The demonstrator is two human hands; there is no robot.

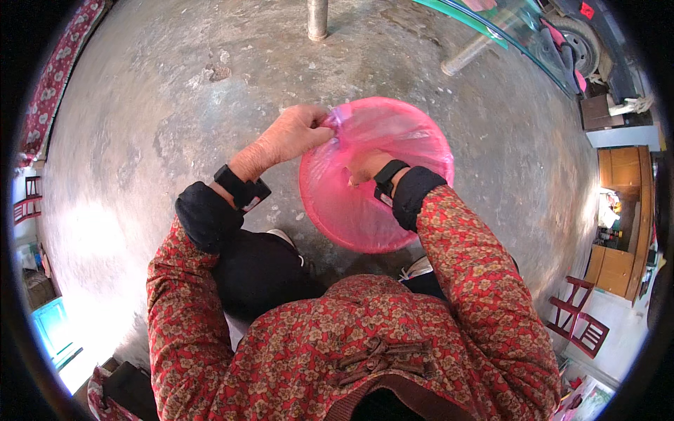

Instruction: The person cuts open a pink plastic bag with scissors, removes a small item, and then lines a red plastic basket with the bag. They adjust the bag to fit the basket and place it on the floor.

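Observation:
A round pink bin (375,247) stands on the floor between my feet, with a thin, see-through pink plastic bag (414,144) spread over its mouth and inside. At the bin's far left rim, my left hand (300,132) pinches a gathered, purplish part of the bag between thumb and fingers. My right hand (368,167) is over the middle of the bin, within the bag's folds. Its fingers are curled and point left; the film partly hides them, and what they grip does not show clearly.
Grey, stained concrete floor (175,112) surrounds me. A metal post (317,19) rises ahead, and a glass-topped table (484,31) stands far right near a wheel (579,45). Dark red chairs (579,319) and a wooden cabinet (621,270) are at right. Patterned red cloth (60,84) hangs at left.

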